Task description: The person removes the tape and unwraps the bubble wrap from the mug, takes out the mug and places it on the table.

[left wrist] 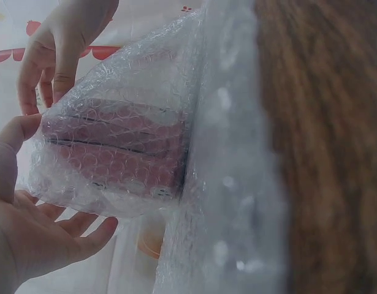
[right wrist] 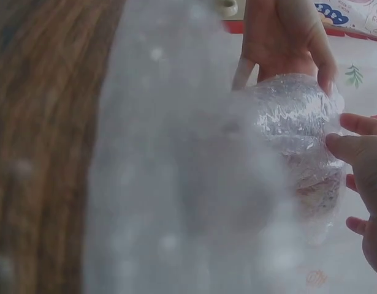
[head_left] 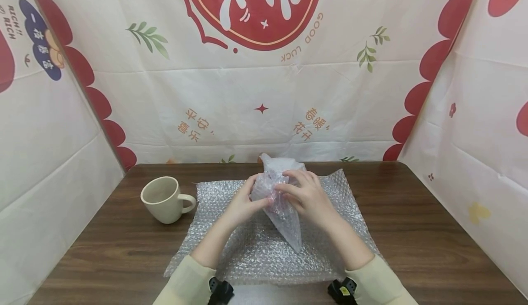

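A bubble-wrapped bundle [head_left: 282, 199] stands over the middle of a spread sheet of bubble wrap [head_left: 247, 259]. Through its film, the left wrist view shows a pinkish-red item [left wrist: 114, 153] crossed by thin dark lines; its kind cannot be made out. My left hand [head_left: 244, 204] holds the bundle's left side, thumb at the near face and fingers around behind. From the other side my right hand [head_left: 307, 197] grips it, with bent fingers on the upper film. A loose pointed flap of wrap hangs down toward me from the bundle.
A cream mug [head_left: 162, 199] stands left of the sheet, its handle toward it. The brown wooden table [head_left: 425, 236] extends on both sides. Printed cloth [head_left: 264, 89] hangs behind the table and at both sides. Black wrist cameras [head_left: 220, 291] sit on both sleeves.
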Motion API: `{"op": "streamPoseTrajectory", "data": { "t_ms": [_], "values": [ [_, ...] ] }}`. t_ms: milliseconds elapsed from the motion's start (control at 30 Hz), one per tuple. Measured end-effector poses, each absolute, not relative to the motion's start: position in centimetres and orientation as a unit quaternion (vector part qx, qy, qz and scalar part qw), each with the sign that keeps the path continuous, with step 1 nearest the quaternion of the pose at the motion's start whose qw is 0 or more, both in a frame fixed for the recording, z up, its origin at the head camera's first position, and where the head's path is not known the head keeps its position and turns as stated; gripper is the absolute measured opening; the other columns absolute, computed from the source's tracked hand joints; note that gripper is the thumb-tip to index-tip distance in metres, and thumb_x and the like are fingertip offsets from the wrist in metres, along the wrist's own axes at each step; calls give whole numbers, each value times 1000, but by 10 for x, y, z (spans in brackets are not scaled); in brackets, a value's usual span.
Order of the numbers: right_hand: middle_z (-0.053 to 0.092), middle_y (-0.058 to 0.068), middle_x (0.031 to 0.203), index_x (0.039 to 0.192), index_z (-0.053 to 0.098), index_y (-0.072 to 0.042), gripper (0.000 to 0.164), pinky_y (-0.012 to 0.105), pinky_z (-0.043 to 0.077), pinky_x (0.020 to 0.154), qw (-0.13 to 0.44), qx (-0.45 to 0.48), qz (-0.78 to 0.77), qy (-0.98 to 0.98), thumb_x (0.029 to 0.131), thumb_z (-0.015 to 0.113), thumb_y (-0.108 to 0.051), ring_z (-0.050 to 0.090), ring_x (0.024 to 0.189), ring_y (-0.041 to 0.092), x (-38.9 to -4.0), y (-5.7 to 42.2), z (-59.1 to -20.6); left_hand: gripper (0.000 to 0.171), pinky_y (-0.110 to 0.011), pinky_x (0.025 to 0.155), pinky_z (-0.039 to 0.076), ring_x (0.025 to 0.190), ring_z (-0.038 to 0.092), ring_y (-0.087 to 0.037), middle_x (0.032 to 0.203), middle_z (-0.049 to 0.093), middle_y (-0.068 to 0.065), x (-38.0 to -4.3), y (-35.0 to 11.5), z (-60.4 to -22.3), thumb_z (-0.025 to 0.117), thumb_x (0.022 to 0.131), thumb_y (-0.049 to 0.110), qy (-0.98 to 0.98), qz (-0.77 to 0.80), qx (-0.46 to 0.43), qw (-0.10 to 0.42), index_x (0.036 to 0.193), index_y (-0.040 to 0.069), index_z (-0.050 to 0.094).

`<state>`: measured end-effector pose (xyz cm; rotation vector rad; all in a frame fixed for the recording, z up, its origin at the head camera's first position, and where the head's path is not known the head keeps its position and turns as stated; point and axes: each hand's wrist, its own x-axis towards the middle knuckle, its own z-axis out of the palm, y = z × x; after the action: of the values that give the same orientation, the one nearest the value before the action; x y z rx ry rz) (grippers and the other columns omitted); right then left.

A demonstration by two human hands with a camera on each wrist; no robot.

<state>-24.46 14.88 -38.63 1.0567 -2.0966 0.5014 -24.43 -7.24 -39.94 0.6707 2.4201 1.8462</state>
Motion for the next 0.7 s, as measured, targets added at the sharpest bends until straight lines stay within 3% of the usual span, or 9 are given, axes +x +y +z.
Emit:
{"op": "streamPoseTrajectory", "data": {
  "t_ms": [300, 700],
  "values": [
    [57, 11, 123, 111, 70, -21, 35, 51, 41, 93, 344, 407, 153, -832, 78, 76, -12, 54, 110, 31, -244, 151, -384, 72, -44, 87, 50, 114, 54, -28, 133, 50, -7, -244, -72, -400, 74, 84, 27, 779, 590, 214, 10, 145, 17, 37],
    [59, 8, 116, 117, 67, -26, 39, 48, 43, 86, 347, 418, 132, -829, 79, 74, -19, 55, 101, 28, -247, 153, -386, 72, -47, 93, 46, 120, 51, -29, 138, 48, -7, -245, -73, -399, 74, 84, 24, 776, 590, 223, 12, 145, 15, 37]
  ]
}}
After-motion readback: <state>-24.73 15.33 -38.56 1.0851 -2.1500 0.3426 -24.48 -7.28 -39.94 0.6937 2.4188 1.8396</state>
